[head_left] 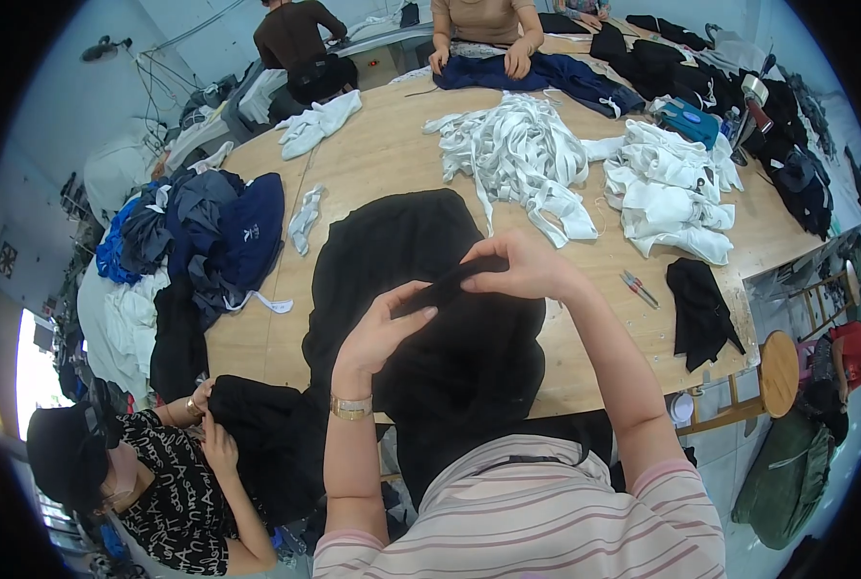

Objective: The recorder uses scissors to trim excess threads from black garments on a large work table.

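Note:
A large black garment (401, 232) is spread over the table in front of me and hangs past its near edge. Both my hands are raised above it, stretching a narrow black strip of fabric (447, 287) between them. My left hand (384, 326) pinches the strip's near left end between thumb and fingers. At the far right end, my right hand (522, 265) grips it the same way. Whether the strip is part of the garment below, I cannot tell.
White fabric strips (517, 154) and white folded cloth (667, 188) lie beyond my hands. Thread snips (640, 289) and a black cloth piece (700, 314) are at right. Dark garments (218, 222) are heaped left. A co-worker (160, 473) handles black cloth close on my left; another (488, 39) works opposite.

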Available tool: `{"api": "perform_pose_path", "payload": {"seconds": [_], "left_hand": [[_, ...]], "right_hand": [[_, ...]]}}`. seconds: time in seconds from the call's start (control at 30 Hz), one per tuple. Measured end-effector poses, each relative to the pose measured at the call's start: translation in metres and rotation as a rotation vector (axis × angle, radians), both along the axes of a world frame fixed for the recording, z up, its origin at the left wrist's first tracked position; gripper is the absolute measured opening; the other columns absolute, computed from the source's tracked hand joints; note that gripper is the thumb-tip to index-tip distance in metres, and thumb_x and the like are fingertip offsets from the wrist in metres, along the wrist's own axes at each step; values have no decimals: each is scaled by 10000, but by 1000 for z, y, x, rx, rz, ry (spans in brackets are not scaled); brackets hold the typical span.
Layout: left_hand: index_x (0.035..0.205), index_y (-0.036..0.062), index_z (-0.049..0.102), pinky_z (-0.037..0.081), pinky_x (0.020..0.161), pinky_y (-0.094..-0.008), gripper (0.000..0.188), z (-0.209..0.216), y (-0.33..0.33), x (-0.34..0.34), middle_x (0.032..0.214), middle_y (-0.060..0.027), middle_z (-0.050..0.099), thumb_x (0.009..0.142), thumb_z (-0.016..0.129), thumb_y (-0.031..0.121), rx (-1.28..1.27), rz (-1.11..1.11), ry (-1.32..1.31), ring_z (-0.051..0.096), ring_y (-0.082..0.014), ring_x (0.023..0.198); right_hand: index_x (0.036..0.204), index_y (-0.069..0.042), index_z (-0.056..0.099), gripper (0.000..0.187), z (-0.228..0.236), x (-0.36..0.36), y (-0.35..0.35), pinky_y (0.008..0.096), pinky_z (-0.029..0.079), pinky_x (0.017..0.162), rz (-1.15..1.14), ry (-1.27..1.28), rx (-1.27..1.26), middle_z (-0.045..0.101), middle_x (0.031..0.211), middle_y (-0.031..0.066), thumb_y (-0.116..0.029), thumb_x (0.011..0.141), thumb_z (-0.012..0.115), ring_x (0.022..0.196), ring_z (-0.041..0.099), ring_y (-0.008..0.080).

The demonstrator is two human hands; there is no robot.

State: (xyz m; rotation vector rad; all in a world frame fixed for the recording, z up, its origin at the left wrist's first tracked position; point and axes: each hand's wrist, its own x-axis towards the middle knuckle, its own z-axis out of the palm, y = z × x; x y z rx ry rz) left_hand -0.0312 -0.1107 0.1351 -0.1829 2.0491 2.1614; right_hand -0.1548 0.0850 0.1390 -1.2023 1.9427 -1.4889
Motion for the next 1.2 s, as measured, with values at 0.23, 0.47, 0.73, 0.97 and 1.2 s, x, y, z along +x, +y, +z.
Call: {"api": "perform_pose_path", "payload": {"seconds": [0.23,0.47,0.73,0.97,1.2], "left_hand": [[1071,29,568,428,776,-189,284,-9,-1,-4,958,2,582,814,653,113,131,36,100,533,-56,851],[990,64,561,396,649,-159,196,-20,-4,-5,854,51,535,840,637,164,301,120,53,480,-25,739],[967,92,464,421,706,-204,401,8,17,0,868,3,513,689,698,-78,404,167,233,509,-67,816],[1092,78,409,454,738,-208,469,-2,1,3,976,-48,530,706,647,-41,351,146,157,539,-95,915],[1158,58,473,427,816,-225,484,7,3,3,1069,-33,500,722,683,79,82,68,65,524,-115,933]], "right_hand": [[871,-2,644,162,5,14,-7,259,420,584,-169,35,12,622,683,67,-129,771,657,627,528,90],[829,-20,604,136,6,38,-11,298,423,515,-360,393,4,595,674,121,-110,744,662,587,572,239],[846,-53,563,158,-19,62,-19,245,341,440,-452,1192,-251,401,576,-10,-95,694,557,481,461,107],[990,-31,618,393,-27,71,-10,266,333,429,-372,1239,-179,391,573,6,-68,599,628,457,431,131],[997,-58,624,339,-29,75,-6,224,321,453,-348,1323,-98,396,593,-30,-103,666,566,489,429,77]]}}
